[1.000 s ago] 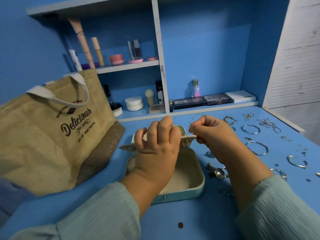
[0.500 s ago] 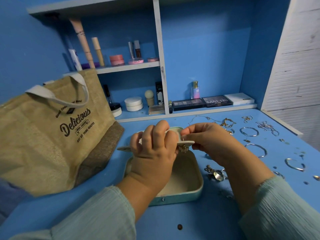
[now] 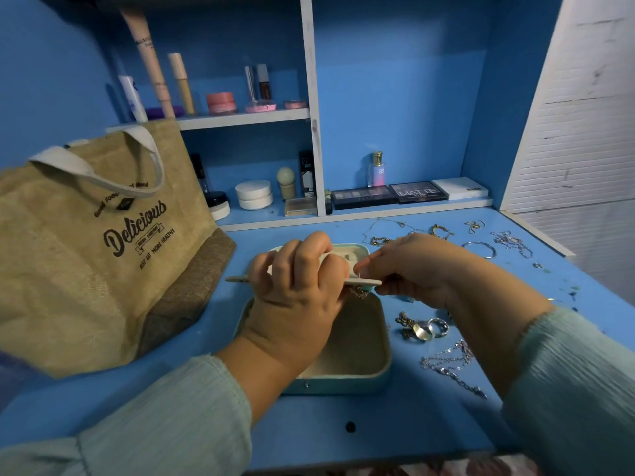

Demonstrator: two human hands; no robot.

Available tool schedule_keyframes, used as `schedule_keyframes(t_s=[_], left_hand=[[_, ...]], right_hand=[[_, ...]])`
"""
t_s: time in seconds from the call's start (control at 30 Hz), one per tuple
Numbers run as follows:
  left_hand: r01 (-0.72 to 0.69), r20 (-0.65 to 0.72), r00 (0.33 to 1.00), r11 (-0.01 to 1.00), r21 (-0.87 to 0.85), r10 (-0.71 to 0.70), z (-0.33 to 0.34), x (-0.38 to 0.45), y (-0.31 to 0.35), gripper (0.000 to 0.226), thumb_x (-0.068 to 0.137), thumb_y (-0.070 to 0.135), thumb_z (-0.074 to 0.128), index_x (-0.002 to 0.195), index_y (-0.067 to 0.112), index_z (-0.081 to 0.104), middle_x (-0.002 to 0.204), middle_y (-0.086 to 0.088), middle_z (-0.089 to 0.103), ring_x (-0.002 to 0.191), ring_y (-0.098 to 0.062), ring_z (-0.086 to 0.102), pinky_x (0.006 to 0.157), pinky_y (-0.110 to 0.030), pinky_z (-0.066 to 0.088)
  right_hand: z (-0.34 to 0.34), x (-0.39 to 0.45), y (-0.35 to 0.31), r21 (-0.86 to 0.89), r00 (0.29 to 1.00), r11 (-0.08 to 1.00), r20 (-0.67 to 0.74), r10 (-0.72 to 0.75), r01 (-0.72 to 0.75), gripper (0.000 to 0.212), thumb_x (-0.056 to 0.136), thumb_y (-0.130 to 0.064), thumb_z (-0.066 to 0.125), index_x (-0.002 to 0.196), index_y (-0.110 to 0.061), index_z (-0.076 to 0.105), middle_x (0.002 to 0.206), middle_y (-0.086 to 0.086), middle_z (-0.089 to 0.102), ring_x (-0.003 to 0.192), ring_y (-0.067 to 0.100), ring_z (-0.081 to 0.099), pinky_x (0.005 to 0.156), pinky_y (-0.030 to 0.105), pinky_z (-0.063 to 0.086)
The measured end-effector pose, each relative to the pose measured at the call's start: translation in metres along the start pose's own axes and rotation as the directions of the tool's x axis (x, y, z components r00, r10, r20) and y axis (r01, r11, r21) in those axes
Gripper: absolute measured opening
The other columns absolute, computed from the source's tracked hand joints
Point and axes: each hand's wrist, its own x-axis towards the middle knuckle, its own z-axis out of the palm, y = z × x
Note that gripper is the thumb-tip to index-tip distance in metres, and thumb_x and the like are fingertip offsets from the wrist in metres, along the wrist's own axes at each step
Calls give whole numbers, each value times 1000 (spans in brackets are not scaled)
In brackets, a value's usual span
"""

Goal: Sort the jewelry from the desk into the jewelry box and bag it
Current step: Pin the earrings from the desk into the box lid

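Observation:
An open teal jewelry box (image 3: 343, 383) with a cream lining sits mid-desk, its lid (image 3: 359, 250) raised behind. My left hand (image 3: 295, 304) grips a flat cream insert panel (image 3: 237, 278) held level above the box. My right hand (image 3: 419, 269) pinches a small gold chain (image 3: 359, 293) at the panel's right end; it dangles under the panel into the box. A jute bag (image 3: 103, 252) printed "Delicious" stands at the left. Loose jewelry lies to the right: rings (image 3: 426, 329), a silver chain (image 3: 450, 367), a bangle (image 3: 479, 249).
Shelves behind hold cosmetics: white jars (image 3: 254, 194), makeup palettes (image 3: 417, 192), a perfume bottle (image 3: 377, 170) and tubes on the upper shelf (image 3: 240, 116). More chains and small pieces are scattered over the desk's right part (image 3: 512, 242). A white slatted panel (image 3: 584, 132) borders the right side.
My right hand has moved left, closer to my left hand, and now meets the panel's right end. The gold chain hangs slightly lower over the box. The bag and box stay put.

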Motion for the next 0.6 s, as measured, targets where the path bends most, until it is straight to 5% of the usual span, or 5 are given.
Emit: schedule_keyframes(t_s=[0.6], left_hand=[[17, 15, 1000, 1000, -11, -17, -1, 1, 2, 40, 64, 33, 71, 86, 21, 40, 110, -5, 34, 98, -24, 35, 81, -38, 27]], right_hand=[[2, 0, 4, 184, 996, 979, 22, 83, -86, 16, 81, 3, 65, 96, 4, 61, 77, 10, 64, 69, 15, 61, 49, 17, 52]])
